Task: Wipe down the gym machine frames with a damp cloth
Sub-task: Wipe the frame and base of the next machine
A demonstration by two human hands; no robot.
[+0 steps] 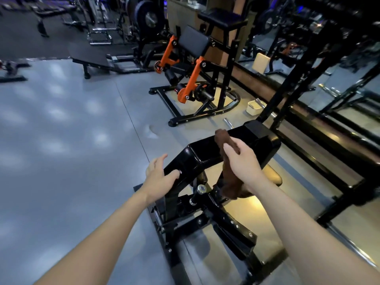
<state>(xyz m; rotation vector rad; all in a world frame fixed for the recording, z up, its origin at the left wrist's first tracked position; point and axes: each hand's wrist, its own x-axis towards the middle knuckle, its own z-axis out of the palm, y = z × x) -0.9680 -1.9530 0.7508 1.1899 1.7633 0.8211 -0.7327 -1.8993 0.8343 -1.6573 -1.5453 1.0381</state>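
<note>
My right hand (244,161) grips the brown cloth (223,140) loosely, left hand (159,177) open on the black pad (205,153); dangling end might snag that knob (201,189)

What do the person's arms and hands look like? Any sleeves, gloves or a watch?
Both forearms are bare right to the frame's lower edge, with no sleeves showing. The left hand and right hand wear no gloves. No watch, ring or wristband is visible.
</note>
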